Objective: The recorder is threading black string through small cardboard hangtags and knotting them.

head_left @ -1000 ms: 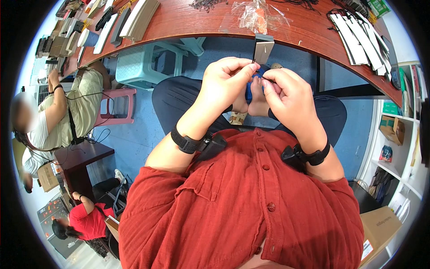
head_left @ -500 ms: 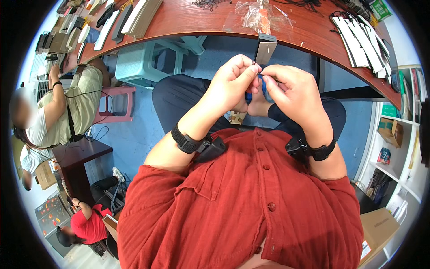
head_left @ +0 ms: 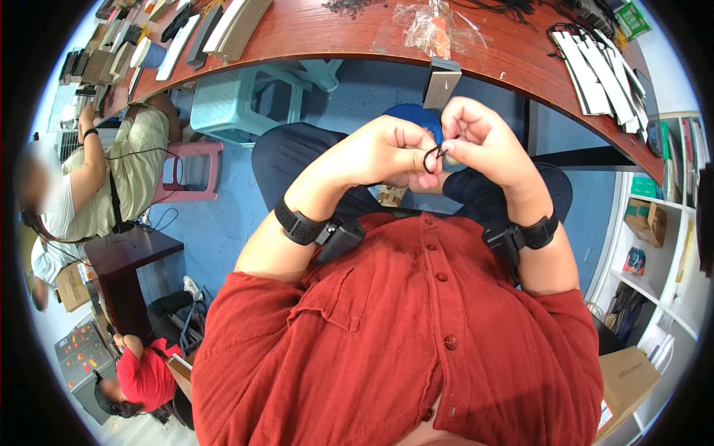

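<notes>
A thin black cord (head_left: 426, 159) forms a small loop between my two hands, in front of my lap. My left hand (head_left: 388, 152) pinches one side of the loop between thumb and fingers. On the other side, the thumb and forefinger of my right hand (head_left: 482, 143) are closed on the cord where its strands meet. Both hands are just below a grey-and-black block (head_left: 442, 83) at the table's edge and apart from it. The cord's ends are hidden by my fingers.
Clear plastic wrap (head_left: 446, 36) lies on the reddish wooden table (head_left: 327, 33). White strips with black cords (head_left: 591, 74) are at right, stacked strips (head_left: 236, 28) at left. A pale green stool (head_left: 227, 108) stands beneath. Shelves (head_left: 654, 245) are at right; seated people (head_left: 119, 175) at left.
Both hands have come down and toward me, away from the block at the table's edge. The cord now shows as a loop between them.
</notes>
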`<state>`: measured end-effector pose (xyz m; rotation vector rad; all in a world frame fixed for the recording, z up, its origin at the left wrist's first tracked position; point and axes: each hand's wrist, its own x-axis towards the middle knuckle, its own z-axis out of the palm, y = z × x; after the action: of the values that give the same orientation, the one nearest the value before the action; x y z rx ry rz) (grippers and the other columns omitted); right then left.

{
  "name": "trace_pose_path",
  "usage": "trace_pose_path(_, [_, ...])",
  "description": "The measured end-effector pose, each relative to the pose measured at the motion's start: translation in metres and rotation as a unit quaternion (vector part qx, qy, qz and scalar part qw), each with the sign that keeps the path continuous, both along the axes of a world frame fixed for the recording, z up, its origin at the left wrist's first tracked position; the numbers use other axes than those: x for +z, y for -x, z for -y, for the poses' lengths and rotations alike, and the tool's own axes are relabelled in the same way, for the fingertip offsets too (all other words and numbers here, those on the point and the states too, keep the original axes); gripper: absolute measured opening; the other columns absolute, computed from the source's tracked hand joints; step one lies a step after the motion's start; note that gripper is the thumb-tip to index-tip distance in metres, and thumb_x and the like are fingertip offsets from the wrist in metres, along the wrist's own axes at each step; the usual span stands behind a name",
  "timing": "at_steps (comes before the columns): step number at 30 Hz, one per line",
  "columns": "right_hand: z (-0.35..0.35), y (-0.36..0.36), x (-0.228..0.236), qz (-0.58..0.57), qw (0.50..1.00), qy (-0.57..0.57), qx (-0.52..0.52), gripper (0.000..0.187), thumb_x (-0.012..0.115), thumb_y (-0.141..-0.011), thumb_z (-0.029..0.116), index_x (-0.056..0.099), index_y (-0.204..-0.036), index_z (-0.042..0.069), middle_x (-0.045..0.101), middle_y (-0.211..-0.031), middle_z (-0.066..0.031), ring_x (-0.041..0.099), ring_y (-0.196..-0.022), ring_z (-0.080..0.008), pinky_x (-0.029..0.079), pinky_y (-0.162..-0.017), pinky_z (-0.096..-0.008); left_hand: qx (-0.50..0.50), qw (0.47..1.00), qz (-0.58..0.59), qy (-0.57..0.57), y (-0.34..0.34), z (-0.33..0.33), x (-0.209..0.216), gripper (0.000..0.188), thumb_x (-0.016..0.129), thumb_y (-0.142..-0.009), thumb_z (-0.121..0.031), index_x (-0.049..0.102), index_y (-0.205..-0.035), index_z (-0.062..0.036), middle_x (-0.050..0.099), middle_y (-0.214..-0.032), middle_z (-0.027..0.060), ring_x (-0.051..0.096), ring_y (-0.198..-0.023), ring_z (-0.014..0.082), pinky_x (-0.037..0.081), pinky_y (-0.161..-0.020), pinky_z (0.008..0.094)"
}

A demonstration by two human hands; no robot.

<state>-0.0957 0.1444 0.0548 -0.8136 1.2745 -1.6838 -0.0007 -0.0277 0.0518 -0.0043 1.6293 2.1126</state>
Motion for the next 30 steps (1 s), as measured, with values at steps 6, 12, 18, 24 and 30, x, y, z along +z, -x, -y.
trace_pose_path(6, [-0.007, -0.003, -0.023, -0.038, 0.998, 0.024, -0.041, 0.008, 0.065, -0.074, 0.002, 0.063, -0.083, 0.001, 0.055, -0.079, -0.0024, 0.053, -0.072, -0.0085, 0.042, -0.065, -0.0204, -0.001, 0.999, 0.045, 0.013, 0.003, 0.003, -0.004, 0.015, 0.059, -0.084, -0.014, 0.061, -0.082, 0.0003, 0.064, -0.076, 0.0069, 0.061, -0.065, 0.0115, 0.050, -0.063, 0.0227])
trace_pose_path(12, [-0.007, -0.003, -0.019, -0.116, 0.991, -0.011, -0.072, 0.008, 0.068, -0.071, 0.003, 0.066, -0.079, 0.001, 0.053, -0.074, -0.0009, 0.052, -0.065, -0.0091, 0.042, -0.059, -0.0220, -0.024, 0.997, 0.070, 0.024, 0.008, 0.006, -0.006, 0.016, 0.059, -0.084, -0.016, 0.061, -0.083, 0.0003, 0.065, -0.075, 0.0068, 0.062, -0.065, 0.0113, 0.050, -0.062, 0.0222])
trace_pose_path(18, [-0.007, -0.016, -0.023, -0.167, 0.982, -0.058, -0.069, 0.006, 0.065, -0.074, 0.003, 0.064, -0.080, 0.001, 0.053, -0.072, 0.0005, 0.051, -0.065, -0.0081, 0.040, -0.058, -0.0192, -0.060, 0.996, 0.030, 0.053, 0.006, 0.014, -0.004, 0.012, 0.061, -0.082, -0.012, 0.060, -0.086, -0.0005, 0.062, -0.076, 0.0022, 0.059, -0.069, 0.0085, 0.048, -0.064, 0.0208])
trace_pose_path(24, [0.007, -0.030, -0.029, 0.226, 0.969, 0.049, -0.083, 0.009, 0.056, -0.082, 0.005, 0.057, -0.091, 0.003, 0.058, -0.082, -0.0014, 0.051, -0.066, -0.0046, 0.041, -0.057, -0.0180, -0.015, 0.992, -0.031, 0.122, 0.006, 0.009, -0.004, 0.003, 0.057, -0.079, -0.004, 0.054, -0.077, -0.0029, 0.054, -0.070, -0.0043, 0.048, -0.064, 0.0033, 0.041, -0.059, 0.0185])
trace_pose_path(30, [-0.006, -0.020, 0.007, -0.290, 0.942, -0.133, -0.101, 0.004, 0.060, -0.075, 0.006, 0.058, -0.076, 0.002, 0.054, -0.069, -0.0012, 0.052, -0.060, -0.0075, 0.039, -0.050, -0.0225, 0.037, 0.994, -0.014, 0.103, -0.002, 0.013, 0.001, 0.005, 0.059, -0.078, -0.004, 0.054, -0.076, -0.0027, 0.054, -0.069, -0.0039, 0.047, -0.064, 0.0032, 0.040, -0.058, 0.0187])
